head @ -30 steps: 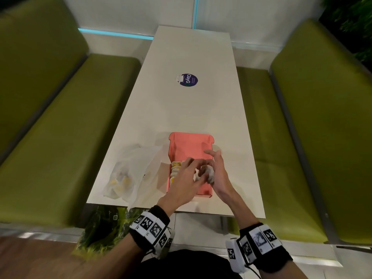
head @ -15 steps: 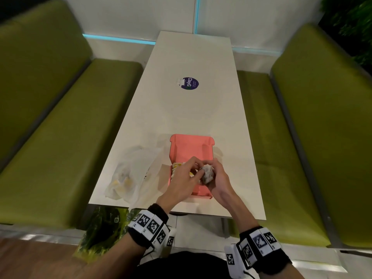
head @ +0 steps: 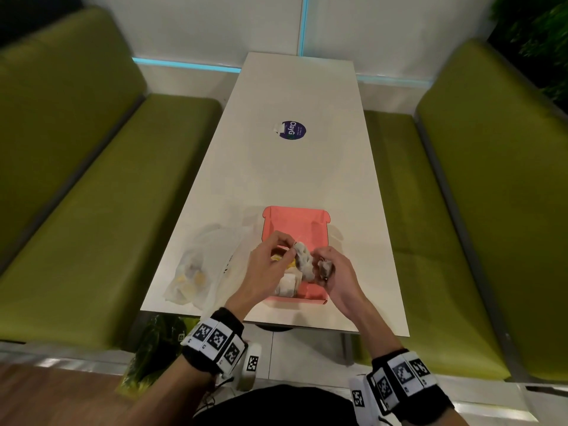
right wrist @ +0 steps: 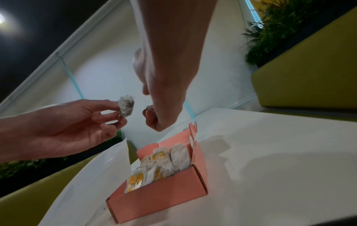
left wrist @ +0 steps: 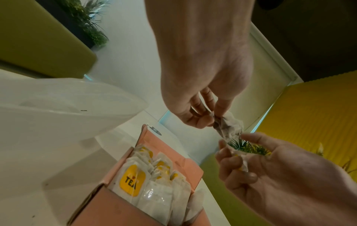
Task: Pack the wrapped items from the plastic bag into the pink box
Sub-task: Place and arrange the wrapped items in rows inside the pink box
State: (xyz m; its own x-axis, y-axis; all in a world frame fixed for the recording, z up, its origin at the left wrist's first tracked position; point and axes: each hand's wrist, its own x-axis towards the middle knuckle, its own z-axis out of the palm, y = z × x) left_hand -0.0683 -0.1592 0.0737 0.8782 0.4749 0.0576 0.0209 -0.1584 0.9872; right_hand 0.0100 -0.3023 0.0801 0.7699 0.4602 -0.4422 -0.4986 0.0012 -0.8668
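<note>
The pink box (head: 318,295) stands open near the table's front edge, its lid (head: 295,221) folded back. Several wrapped tea bags (left wrist: 133,181) with yellow labels fill it. Above the box my left hand (head: 290,249) pinches a crumpled grey-white tea bag (head: 302,261), also seen in the right wrist view (right wrist: 126,107). My right hand (head: 322,267) is curled round a crinkled clear wrapper (left wrist: 240,154) just beside it. Whether the two pieces are joined I cannot tell. The plastic bag (head: 196,269) lies left of the box with items inside.
The white table (head: 292,173) carries a round purple sticker (head: 290,130) farther back. Green benches run along both sides, left (head: 92,210) and right (head: 476,210). A wall closes the far end. Plants (right wrist: 274,30) stand behind the right bench.
Both hands were closed together over one bundle at the box. They have drawn slightly apart, the left with the tea bag, the right with the wrapper.
</note>
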